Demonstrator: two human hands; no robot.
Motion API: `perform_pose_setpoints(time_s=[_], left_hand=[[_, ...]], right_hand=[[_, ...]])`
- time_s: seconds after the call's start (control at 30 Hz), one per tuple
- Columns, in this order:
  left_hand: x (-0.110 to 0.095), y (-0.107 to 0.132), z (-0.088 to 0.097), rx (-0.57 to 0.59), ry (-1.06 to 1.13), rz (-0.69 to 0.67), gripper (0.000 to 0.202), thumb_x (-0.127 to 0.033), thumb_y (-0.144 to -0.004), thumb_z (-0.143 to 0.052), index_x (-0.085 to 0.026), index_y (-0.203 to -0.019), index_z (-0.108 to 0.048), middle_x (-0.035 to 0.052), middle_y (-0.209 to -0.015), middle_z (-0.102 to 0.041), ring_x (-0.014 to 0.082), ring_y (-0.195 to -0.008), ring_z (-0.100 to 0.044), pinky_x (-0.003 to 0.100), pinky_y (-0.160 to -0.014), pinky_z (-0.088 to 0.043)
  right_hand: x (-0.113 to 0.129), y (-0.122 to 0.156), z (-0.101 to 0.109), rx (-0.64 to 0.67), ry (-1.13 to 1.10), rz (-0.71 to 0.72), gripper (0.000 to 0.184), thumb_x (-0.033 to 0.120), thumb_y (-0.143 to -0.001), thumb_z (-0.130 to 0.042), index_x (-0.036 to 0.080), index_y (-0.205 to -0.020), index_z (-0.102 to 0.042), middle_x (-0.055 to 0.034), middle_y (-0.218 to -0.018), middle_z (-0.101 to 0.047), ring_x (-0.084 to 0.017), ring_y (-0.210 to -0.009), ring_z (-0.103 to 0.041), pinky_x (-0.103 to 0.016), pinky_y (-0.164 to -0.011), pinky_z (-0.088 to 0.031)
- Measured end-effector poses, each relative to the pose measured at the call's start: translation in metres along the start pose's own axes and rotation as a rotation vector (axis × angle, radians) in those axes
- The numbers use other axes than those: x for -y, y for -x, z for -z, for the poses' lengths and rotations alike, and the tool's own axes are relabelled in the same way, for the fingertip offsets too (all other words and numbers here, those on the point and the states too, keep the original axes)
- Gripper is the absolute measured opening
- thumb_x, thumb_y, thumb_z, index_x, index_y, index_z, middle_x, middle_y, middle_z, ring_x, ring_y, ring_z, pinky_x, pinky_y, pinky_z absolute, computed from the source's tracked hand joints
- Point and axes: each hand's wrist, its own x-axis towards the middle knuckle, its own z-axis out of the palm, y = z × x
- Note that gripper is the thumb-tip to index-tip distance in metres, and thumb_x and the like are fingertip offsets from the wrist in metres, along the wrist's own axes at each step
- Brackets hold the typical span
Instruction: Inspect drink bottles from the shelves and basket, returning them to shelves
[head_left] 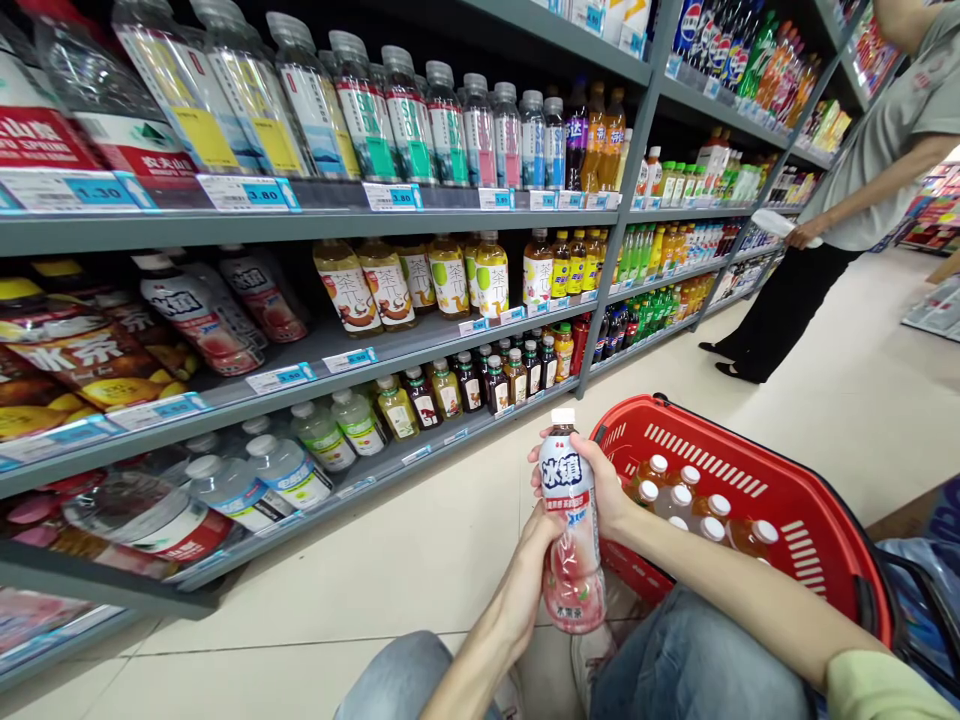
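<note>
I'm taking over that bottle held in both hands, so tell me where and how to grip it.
Probably by the white cap, from above: the bottle is roughly upright, and its cap rises clear of the left hand and right hand.

Near right corner, here it comes: pale yellow-green sleeve (889, 685), short, plain, ending around elbow. Forearms (705, 560) bare and slim; left hand (541, 538) and right hand (604, 478) bare too. Down low now, jeans (675, 655), blue denim, faded paler over knees. And between legs, whitish shoes (591, 655), pinkish marks showing, partly hidden.
</note>
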Motion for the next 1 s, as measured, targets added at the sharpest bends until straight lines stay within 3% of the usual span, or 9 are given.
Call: perform_pose_setpoints(time_s=[0.3, 0.63, 0.83, 1.0], left_hand=[[0.0009, 0.0001, 0.0043, 0.036, -0.115, 0.004, 0.057, -0.025, -0.079, -0.054, -0.017, -0.136, -0.053, 0.0067, -0.135, -0.062, 0.0281, -0.128, -0.051, 0.038, -0.111, -0.034], [0.0026, 0.0007, 0.0085, 0.077, -0.18, 0.019, 0.058, -0.024, -0.077, -0.056, -0.018, -0.135, -0.05, 0.0063, -0.136, -0.059, 0.0261, -0.122, -0.051, 0.035, -0.105, -0.037], [-0.0016, 0.0016, 0.0057, 0.053, -0.214, 0.03, 0.057, -0.021, -0.067, -0.056, -0.018, -0.124, -0.053, 0.0056, -0.118, -0.064, 0.0245, -0.109, -0.054, 0.034, -0.095, -0.042], [0.0058, -0.0021, 0.0071, -0.073, -0.359, 0.035, 0.036, -0.023, -0.07, -0.062, -0.017, -0.104, -0.05, 0.0039, -0.09, -0.061, 0.021, -0.085, -0.058, 0.034, -0.079, -0.049]], right_hand=[[-0.0011, -0.0008, 0.0024, -0.018, -0.01, -0.024, 0.049, 0.054, -0.076, -0.073, 0.018, -0.107, -0.062, -0.0054, -0.092, -0.071, -0.018, -0.069, -0.068, -0.028, -0.06, -0.057], [-0.0001, -0.0022, 0.0019, -0.011, -0.007, -0.021, 0.05, 0.055, -0.074, -0.074, 0.018, -0.106, -0.064, -0.0058, -0.093, -0.072, -0.018, -0.069, -0.068, -0.028, -0.062, -0.058], [0.0017, -0.0028, 0.001, -0.023, 0.022, -0.032, 0.051, 0.056, -0.074, -0.074, 0.018, -0.106, -0.063, -0.0065, -0.094, -0.072, -0.018, -0.071, -0.068, -0.027, -0.059, -0.057], [0.0038, -0.0062, 0.0004, -0.183, 0.254, 0.004, 0.048, 0.045, -0.072, -0.081, 0.019, -0.108, -0.063, -0.0049, -0.099, -0.071, -0.018, -0.075, -0.069, -0.026, -0.062, -0.056]])
